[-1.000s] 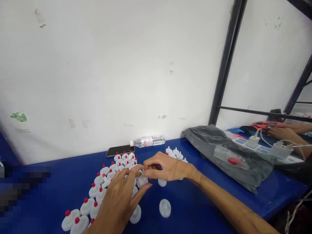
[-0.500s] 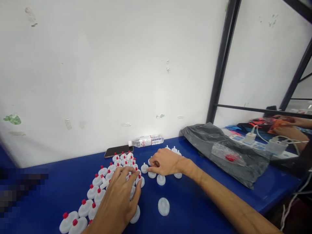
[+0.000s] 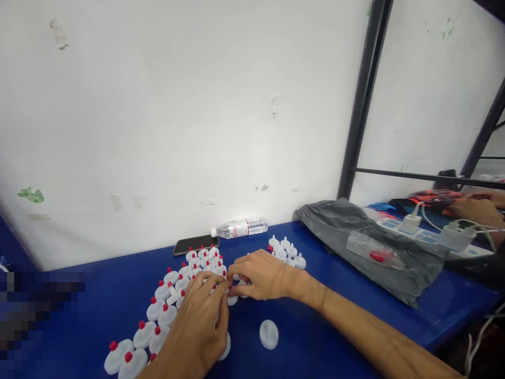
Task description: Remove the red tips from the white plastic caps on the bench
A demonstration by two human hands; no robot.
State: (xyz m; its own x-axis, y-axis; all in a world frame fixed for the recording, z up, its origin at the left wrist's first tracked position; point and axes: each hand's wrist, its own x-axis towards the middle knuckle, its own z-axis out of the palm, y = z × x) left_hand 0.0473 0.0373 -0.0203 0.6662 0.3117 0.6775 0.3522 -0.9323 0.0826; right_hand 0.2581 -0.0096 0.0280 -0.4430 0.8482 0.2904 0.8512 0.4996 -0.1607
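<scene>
Several small white bottles with red caps [image 3: 165, 310] stand in rows on the blue table [image 3: 323, 326]. Uncapped white bottles [image 3: 286, 252] cluster farther back, and one lies alone [image 3: 269, 333] near the front. My left hand [image 3: 201, 326] rests curled over the capped rows, its fingertips meeting those of my right hand [image 3: 262, 276]. Both hands pinch around a white bottle [image 3: 232, 299] between them; what sits at the fingertips is too small to make out.
A phone [image 3: 195, 244] and a lying water bottle [image 3: 240, 228] sit by the white wall. A grey plastic bag [image 3: 379, 252] holding red caps lies to the right. Beyond it are a power strip [image 3: 414, 231] with chargers and another person's hand [image 3: 479, 210].
My right hand drew back from the uncapped cluster toward my left hand, and their fingertips came together again over a bottle. The other person's hand shifted at far right.
</scene>
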